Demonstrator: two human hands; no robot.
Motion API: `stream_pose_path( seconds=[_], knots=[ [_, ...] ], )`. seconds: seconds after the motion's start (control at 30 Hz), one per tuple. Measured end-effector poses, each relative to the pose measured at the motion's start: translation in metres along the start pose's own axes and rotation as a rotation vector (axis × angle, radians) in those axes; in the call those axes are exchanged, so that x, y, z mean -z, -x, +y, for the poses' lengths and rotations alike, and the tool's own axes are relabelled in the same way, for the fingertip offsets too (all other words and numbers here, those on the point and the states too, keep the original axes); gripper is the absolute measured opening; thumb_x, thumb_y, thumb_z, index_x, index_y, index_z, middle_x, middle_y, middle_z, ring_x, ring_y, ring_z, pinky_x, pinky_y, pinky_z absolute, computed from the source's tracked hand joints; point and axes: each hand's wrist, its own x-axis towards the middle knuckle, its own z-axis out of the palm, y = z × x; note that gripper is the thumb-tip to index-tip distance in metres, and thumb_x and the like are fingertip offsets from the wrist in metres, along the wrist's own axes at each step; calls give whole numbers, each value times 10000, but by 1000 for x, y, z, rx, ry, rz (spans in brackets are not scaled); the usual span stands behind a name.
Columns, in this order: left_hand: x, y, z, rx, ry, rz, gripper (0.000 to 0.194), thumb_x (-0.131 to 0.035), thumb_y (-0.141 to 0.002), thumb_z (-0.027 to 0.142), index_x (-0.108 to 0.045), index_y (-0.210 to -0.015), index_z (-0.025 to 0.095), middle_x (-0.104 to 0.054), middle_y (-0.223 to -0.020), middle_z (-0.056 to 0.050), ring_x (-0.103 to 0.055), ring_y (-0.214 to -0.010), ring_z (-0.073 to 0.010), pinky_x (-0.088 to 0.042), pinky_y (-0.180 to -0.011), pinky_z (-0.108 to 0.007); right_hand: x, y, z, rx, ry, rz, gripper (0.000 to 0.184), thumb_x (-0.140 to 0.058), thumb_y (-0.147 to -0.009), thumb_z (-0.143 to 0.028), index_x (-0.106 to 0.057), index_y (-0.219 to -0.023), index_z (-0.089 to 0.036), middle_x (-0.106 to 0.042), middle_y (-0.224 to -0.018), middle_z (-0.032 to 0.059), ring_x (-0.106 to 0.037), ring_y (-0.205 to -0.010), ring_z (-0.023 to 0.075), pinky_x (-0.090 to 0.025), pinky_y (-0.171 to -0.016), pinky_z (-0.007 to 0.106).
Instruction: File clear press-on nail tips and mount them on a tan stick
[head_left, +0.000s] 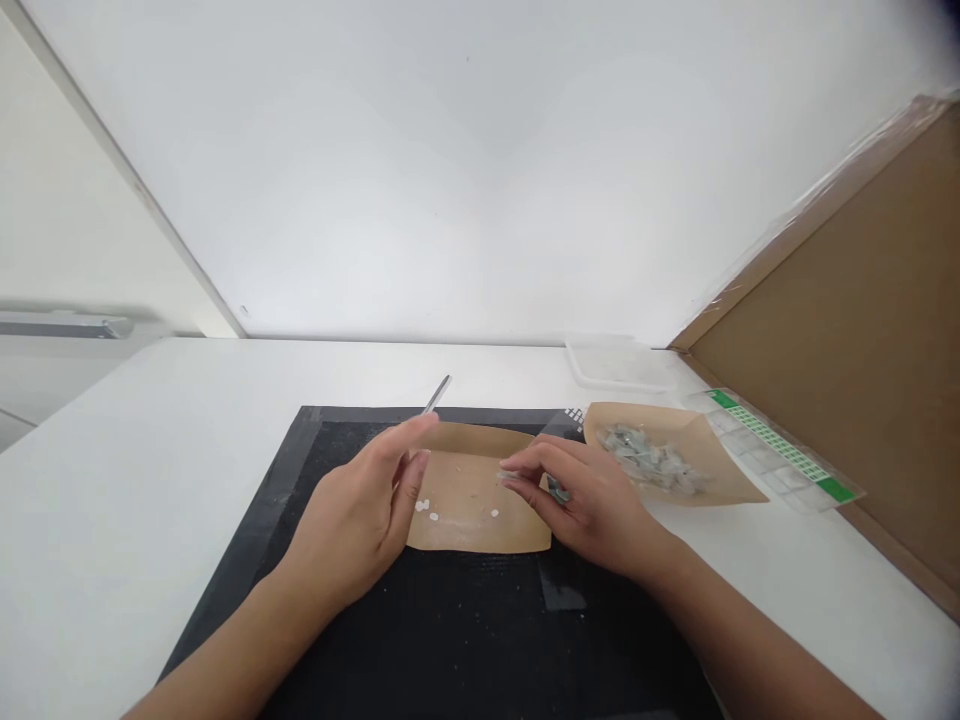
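My left hand (pixel 367 500) is closed over the left side of a brown paper tray (pixel 480 535). A thin silvery tool (pixel 437 393) sticks up past its index finger; its kind and lower end are hidden. At the tray's right side, my right hand (pixel 581 490) pinches a small translucent piece (pixel 508 476) between thumb and fingertips. Another greyish bit (pixel 556 489) shows under its curled fingers. Several small white flakes (pixel 433 517) lie scattered in the tray between the hands.
A second brown paper tray (pixel 727 455) at the right bears a heap of small translucent packets (pixel 652 460). Beside it lies a clear compartment box (pixel 780 440) with a green label strip. A black mat (pixel 420 640) is under the hands; a clear lid (pixel 619 362) rests behind.
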Motion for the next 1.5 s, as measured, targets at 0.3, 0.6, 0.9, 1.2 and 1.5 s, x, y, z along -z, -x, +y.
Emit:
stream_pose_path(
  seconds=[0.3, 0.6, 0.9, 1.2, 1.5],
  knots=[
    [2, 0, -1, 174, -17, -40, 348, -373, -1124, 335, -419, -1444, 205, -734, -1157, -109, -770, -815, -235, -555, -640, -334, -2, 1, 5, -5, 32, 20, 92, -654, -1038, -251, -677, -960, -209, -691, -852, 14, -610, -736, 138, -434, -647, 277],
    [4, -4, 0, -101, -31, 35, 301, -465, -1110, 256, -590, -1383, 248, -789, -1134, -37, -773, -997, -188, -583, -819, -280, -2, -2, 4, -49, 30, 54, 134, -651, -1034, -244, -633, -903, -216, -646, -815, 3, -590, -727, 145, -421, -649, 292],
    [7, -2, 15, -34, 213, 91, 282, -545, -1073, 199, -698, -1310, 191, -827, -1048, -12, -746, -647, -72, -597, -714, -175, -4, -1, -8, -57, -216, 253, 99, -625, -1020, -158, -603, -969, -239, -603, -780, -12, -564, -667, 139, -463, -601, 283],
    [6, 3, 33, 89, 335, -87, 252, -540, -1080, 263, -782, -1120, 209, -790, -789, 37, -587, -379, -41, -500, -487, -176, -15, -2, -23, -54, -81, 288, 123, -661, -988, -131, -608, -983, -242, -629, -796, -16, -610, -732, 159, -467, -692, 329],
    [4, 2, 38, 110, 365, -109, 269, -527, -1084, 270, -786, -1133, 222, -560, -444, 105, -556, -336, -77, -449, -438, -188, -16, 0, -21, -85, -131, 248, 93, -640, -1024, -170, -639, -1046, -261, -693, -892, 0, -669, -825, 175, -491, -756, 343]
  ],
)
